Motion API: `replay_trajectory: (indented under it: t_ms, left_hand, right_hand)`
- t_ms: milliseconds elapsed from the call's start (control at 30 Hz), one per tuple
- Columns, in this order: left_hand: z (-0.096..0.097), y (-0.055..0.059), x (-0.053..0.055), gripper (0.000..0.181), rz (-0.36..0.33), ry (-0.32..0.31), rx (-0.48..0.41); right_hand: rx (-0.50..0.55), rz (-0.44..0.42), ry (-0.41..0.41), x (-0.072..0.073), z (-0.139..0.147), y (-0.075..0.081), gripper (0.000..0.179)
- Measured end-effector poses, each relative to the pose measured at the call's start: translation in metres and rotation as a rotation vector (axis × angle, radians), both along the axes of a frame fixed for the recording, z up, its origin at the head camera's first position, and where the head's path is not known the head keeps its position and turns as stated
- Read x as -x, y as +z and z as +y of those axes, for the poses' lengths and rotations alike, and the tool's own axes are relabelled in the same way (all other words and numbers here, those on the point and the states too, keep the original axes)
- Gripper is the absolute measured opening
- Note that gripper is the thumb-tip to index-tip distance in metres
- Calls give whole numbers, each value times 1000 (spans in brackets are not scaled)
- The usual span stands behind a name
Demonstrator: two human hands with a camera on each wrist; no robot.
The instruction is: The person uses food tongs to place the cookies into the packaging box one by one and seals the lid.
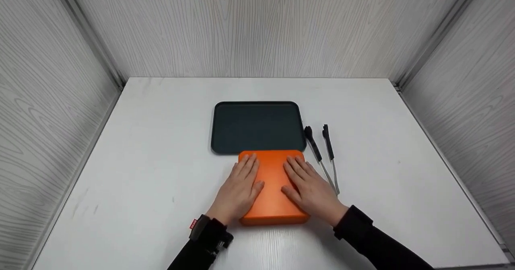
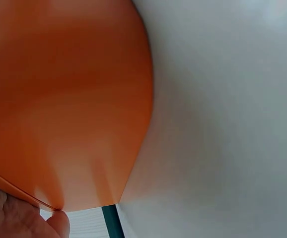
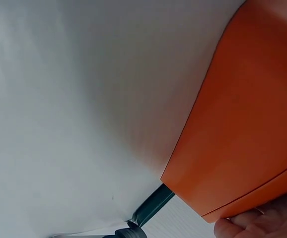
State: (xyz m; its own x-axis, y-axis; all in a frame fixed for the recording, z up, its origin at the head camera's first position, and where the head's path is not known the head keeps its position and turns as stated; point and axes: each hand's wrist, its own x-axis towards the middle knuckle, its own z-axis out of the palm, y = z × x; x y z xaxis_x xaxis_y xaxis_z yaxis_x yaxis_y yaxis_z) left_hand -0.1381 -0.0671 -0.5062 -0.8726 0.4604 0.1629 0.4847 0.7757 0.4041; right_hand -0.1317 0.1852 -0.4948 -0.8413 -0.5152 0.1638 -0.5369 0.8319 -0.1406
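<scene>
An orange box (image 1: 271, 197) with a smooth top lies near the front middle of the table. My left hand (image 1: 237, 189) rests on its left side, fingers extended forward along the top. On the opposite side my right hand (image 1: 312, 189) lies the same way, with its thumb pointing inward. A thin seam runs round the orange box (image 2: 69, 124) just below its top face, seen in both wrist views. Fingertips of the right hand (image 3: 267, 223) show at the lid edge in the right wrist view.
Behind the box lies a dark green tray (image 1: 257, 127), its front edge next to the box's far end. Tongs (image 1: 329, 173) with black tips and metal arms lie spread to the right. Grey wood-grain panels (image 1: 257, 28) enclose the white table (image 1: 161, 141) at the back and sides.
</scene>
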Motion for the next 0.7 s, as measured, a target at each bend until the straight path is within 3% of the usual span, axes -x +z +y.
replay_trajectory:
  t_ms: [400, 700]
  left_hand:
    - [-3, 8, 2, 67, -15, 20, 3]
    - [-35, 17, 20, 69, 17, 152, 64]
  right_hand:
    - [72, -72, -17, 7, 9, 11, 69]
    - [64, -63, -160, 29, 40, 22, 73]
